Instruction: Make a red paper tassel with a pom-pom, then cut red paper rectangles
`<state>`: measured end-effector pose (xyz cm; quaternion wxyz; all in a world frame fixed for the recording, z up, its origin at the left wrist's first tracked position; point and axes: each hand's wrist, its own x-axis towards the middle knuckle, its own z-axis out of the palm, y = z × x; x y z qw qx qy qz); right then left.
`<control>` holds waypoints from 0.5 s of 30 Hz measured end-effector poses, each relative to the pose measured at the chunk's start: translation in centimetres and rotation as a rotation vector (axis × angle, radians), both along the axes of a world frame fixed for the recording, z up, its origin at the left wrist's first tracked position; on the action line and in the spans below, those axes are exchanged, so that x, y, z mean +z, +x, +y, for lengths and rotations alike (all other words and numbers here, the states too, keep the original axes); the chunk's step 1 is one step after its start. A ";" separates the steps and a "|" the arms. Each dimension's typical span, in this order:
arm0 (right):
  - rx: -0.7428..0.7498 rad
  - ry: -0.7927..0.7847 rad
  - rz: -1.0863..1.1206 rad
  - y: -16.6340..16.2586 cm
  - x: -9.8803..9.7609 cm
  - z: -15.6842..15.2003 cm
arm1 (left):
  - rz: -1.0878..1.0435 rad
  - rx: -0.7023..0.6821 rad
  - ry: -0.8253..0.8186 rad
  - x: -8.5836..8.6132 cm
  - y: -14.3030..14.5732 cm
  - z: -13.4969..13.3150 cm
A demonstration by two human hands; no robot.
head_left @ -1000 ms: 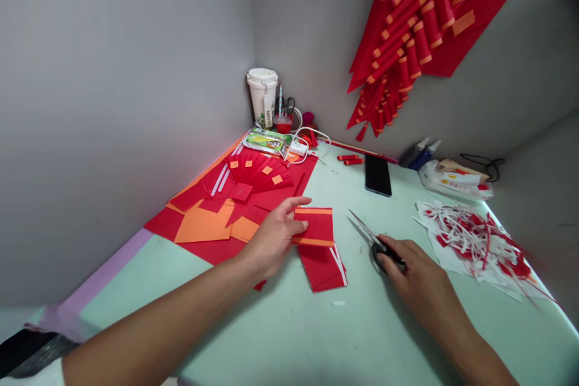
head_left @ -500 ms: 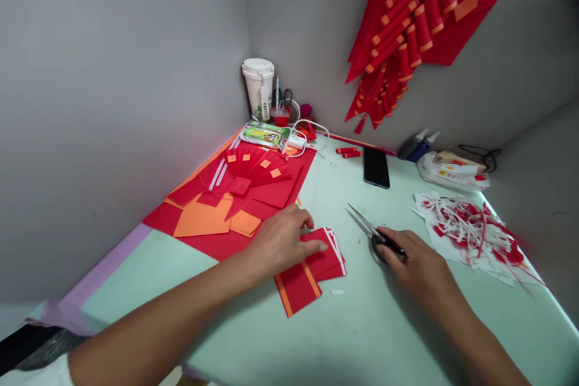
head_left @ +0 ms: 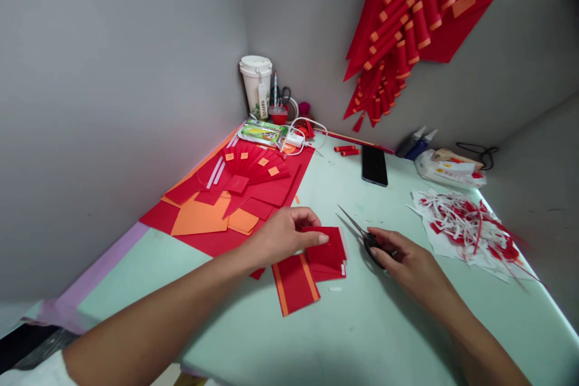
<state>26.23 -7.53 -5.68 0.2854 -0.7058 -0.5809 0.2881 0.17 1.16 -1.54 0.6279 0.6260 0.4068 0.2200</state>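
While the left hand (head_left: 284, 235) rests on the red paper stack (head_left: 330, 253), its fingers lie close together across the top sheet; whether the thumb grips underneath cannot be determined. The stack lies on the green table (head_left: 362, 338), overlapping an orange-striped red sheet (head_left: 295, 284). The right hand (head_left: 409, 265) has its fingers curled around the handles of the scissors (head_left: 359, 232), which lie flat just right of the stack, blades together and pointing away.

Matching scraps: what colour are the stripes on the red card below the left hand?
Orange stripes, seen in the head view.
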 end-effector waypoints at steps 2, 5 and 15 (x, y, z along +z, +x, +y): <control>-0.020 -0.039 0.091 0.2 0.2 0.0 | -0.151 0.005 -0.166 0.8 0.0 -0.2; -0.032 -0.112 0.251 0.1 0.8 0.1 | -0.275 0.015 -0.317 1.7 -0.1 -0.5; 0.179 -0.084 0.449 -0.6 2.1 -1.6 | -0.089 0.028 -0.106 1.7 -0.5 -0.4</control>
